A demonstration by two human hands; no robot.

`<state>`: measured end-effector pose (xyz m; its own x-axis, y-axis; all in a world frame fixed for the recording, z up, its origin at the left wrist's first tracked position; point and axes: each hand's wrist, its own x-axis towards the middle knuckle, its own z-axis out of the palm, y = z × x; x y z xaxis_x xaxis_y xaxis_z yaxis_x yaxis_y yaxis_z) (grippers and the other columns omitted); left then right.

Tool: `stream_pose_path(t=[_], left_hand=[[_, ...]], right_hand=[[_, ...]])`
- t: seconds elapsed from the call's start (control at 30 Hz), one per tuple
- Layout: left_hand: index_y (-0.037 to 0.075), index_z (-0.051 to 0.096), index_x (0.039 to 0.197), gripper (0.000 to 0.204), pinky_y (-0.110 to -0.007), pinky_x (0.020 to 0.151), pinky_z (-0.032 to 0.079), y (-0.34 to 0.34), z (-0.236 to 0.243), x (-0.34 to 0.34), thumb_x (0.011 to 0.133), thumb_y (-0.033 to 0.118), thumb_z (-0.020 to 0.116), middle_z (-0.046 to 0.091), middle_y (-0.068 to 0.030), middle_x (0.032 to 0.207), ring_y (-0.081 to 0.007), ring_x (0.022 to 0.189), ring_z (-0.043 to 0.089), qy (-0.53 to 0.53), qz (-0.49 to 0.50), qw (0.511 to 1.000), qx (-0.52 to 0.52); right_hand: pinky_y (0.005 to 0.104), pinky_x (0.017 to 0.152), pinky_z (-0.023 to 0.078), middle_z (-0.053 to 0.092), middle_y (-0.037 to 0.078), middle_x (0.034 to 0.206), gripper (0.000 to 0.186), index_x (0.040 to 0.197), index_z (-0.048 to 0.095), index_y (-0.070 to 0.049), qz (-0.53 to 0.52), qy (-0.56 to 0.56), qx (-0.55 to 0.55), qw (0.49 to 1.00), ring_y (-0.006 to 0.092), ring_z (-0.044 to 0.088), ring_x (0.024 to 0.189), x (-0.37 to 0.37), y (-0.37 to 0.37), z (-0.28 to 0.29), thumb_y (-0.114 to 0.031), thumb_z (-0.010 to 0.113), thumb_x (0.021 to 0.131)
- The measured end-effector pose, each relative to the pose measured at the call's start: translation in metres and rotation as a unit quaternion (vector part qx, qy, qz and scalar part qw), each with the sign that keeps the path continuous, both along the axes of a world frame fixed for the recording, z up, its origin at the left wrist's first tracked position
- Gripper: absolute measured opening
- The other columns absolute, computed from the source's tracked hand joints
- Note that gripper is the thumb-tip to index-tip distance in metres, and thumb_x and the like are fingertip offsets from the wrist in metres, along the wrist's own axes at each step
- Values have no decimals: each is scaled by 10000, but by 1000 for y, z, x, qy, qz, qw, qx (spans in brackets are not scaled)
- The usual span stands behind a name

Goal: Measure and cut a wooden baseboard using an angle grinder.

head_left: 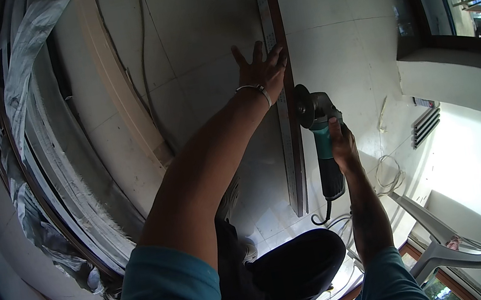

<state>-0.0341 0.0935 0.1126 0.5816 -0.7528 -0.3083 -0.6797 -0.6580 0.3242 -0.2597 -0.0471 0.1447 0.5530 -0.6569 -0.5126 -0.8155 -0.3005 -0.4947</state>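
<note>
A long, narrow brown-edged profile bar (pixel 293 160) runs away from me over the tiled floor. My left hand (pixel 262 73) lies on it with fingers spread, a metal bracelet at the wrist. Just right of the bar, my right hand (pixel 344 144) is wrapped round a green and black angle grinder (pixel 325 152). The grinder's dark disc (pixel 304 105) is close beside the bar's right edge; whether they touch I cannot tell. A black cord (pixel 323 220) curls from the tool's rear end.
Long wrapped lengths (pixel 51 137) and a flat tan strip (pixel 118 81) lie to the left, near a cable (pixel 146 70). On the right are dark short bars (pixel 426 126), a coiled wire (pixel 390 174), a grey plastic chair (pixel 441 247) and a window ledge (pixel 463 74).
</note>
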Motion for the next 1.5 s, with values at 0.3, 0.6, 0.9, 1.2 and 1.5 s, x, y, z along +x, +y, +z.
stream_pose_path(t=[0.3,0.6,0.9,1.2,1.5], left_hand=[[221,374,1487,647,-794,1055,166,4,1,-2,877,77,538,223,29,1592,-331,1451,221,-8,4,1000,-1],[240,398,1473,690,-776,1062,192,-3,6,3,835,21,545,226,38,1590,-313,1450,228,-21,-37,999,26],[198,535,1351,548,-680,1058,331,51,17,-23,853,-29,504,366,-26,1519,-352,1402,321,-109,-31,988,-103],[3,591,1259,588,-410,976,486,62,138,-92,843,406,693,661,-206,1161,-357,1101,632,204,-205,957,-13],[-11,456,1211,755,-399,907,521,-57,106,-148,635,301,831,589,-167,1076,-298,1002,632,485,-52,848,-208]], right_hand=[[433,865,461,636,275,948,833,1097,585,80,-4,69,-10,998,348,613,941,8,2,1,-702,350,932],[310,798,505,629,107,1056,805,1310,513,30,-108,-166,133,971,160,590,912,-5,-12,54,-673,314,972],[305,688,515,636,84,962,816,1233,568,12,-207,-334,132,910,145,603,806,-99,-21,122,-694,257,966],[278,689,508,595,46,985,802,1317,489,-44,-244,-406,173,864,120,574,811,-136,-7,125,-720,266,947],[322,857,471,609,106,1102,687,1290,493,32,-203,-400,88,890,170,570,979,-4,-19,117,-578,343,1011]])
